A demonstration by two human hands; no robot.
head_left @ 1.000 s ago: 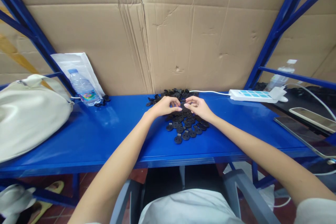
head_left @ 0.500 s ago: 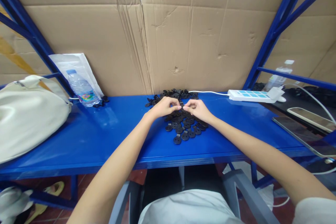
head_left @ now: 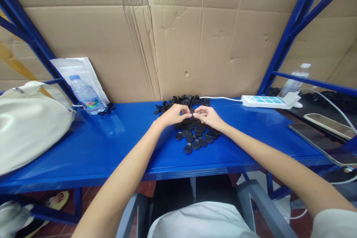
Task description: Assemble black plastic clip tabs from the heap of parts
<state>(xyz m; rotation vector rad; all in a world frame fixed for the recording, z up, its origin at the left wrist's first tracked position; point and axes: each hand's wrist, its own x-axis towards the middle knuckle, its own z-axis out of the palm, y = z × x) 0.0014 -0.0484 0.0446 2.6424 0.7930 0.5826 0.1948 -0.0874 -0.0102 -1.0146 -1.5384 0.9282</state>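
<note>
My left hand (head_left: 176, 114) and my right hand (head_left: 208, 116) meet fingertip to fingertip over a heap of small black parts. Thumb and forefinger are pinched on each side, with a small black part between them, mostly hidden by the fingers. Below my hands lie several black round pieces (head_left: 188, 149) with small holes and a short metal-looking tab, spread flat on the blue table (head_left: 125, 148). Behind my hands is a denser pile of black pieces (head_left: 186, 100), some with stems standing up.
At the left are a cream bag (head_left: 33, 126), a water bottle (head_left: 86, 95) and a white pouch (head_left: 92, 68). A white power strip (head_left: 264, 101) lies right with its cable running behind the pile. Phones (head_left: 320, 143) rest far right. Cardboard (head_left: 195, 44) walls the back.
Both hands stay at nearly the same spot, with slight finger movement and the fingertips a little closer together. The view has shifted a trifle.
</note>
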